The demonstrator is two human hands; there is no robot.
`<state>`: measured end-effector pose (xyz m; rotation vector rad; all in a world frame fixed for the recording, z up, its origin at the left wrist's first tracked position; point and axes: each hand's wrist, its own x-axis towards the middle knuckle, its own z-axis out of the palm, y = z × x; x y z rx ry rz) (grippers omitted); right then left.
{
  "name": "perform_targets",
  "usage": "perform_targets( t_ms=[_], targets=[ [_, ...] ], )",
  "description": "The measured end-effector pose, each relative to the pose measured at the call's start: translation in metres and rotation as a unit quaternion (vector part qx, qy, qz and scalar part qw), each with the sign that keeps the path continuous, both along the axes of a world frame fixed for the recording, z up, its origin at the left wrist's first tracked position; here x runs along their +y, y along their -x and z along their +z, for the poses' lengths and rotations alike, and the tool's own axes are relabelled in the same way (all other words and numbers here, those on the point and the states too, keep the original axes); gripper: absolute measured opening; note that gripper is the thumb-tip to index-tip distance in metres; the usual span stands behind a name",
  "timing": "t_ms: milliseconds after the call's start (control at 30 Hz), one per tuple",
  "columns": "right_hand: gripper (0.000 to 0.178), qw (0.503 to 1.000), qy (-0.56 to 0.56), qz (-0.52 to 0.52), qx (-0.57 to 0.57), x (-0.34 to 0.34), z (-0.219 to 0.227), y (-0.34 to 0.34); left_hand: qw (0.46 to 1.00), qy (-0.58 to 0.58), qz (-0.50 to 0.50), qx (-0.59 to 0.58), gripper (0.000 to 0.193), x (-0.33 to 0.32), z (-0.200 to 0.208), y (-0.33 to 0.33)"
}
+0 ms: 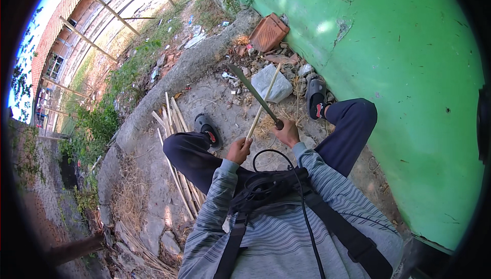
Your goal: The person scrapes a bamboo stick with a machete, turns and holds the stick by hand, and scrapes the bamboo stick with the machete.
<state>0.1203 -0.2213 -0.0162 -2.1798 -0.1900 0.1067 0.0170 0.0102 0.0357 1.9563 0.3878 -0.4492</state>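
Note:
My left hand (238, 151) is closed around the lower end of a thin, pale wooden strip (255, 122). The strip slants up and away to the right, its far end in front of a large light-grey stone (282, 88). In my right hand (287, 134) I grip the handle of a machete (249, 86), its long dark blade pointing up and to the left. Blade and strip cross in the picture; whether they touch I cannot tell. Beside my left leg lies a bundle of similar pale strips (180, 182), partly hidden behind that leg.
A green wall (404, 64) rises close on my right. A low concrete kerb (179, 64) curves along the left, with weeds (97, 125) beyond it. Rubble and an orange-brown roof tile (269, 32) lie ahead. A black cable (305, 212) hangs over my front.

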Motion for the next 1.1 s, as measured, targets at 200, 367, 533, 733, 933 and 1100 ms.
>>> perform_targets(
  t_ms=[200, 367, 533, 733, 933, 1100],
  targets=[
    [0.027, 0.989, 0.107, 0.096, 0.026, 0.016, 0.014, 0.035, 0.996, -0.028, -0.033, -0.081, 0.041, -0.009, -0.042, -0.002],
    [0.022, 0.993, 0.099, 0.06, 0.018, 0.014, 0.004, 0.025, 0.987, -0.073, -0.051, -0.132, 0.042, -0.015, -0.038, 0.008],
    [0.02, 0.997, 0.06, 0.019, 0.039, 0.014, -0.003, 0.018, 0.985, 0.167, -0.007, 0.044, 0.042, -0.008, -0.043, 0.01],
    [0.022, 0.994, 0.075, 0.077, 0.011, 0.017, -0.006, 0.018, 0.979, 0.205, -0.014, 0.0, 0.038, -0.004, -0.05, 0.01],
    [0.022, 0.995, 0.071, 0.044, 0.056, 0.01, -0.001, 0.014, 0.882, 0.43, 0.094, 0.169, 0.04, -0.01, -0.038, 0.022],
    [0.025, 0.995, 0.075, 0.057, 0.028, 0.007, -0.002, 0.009, 0.879, 0.425, 0.111, 0.184, 0.043, -0.011, -0.027, 0.019]
  ],
)
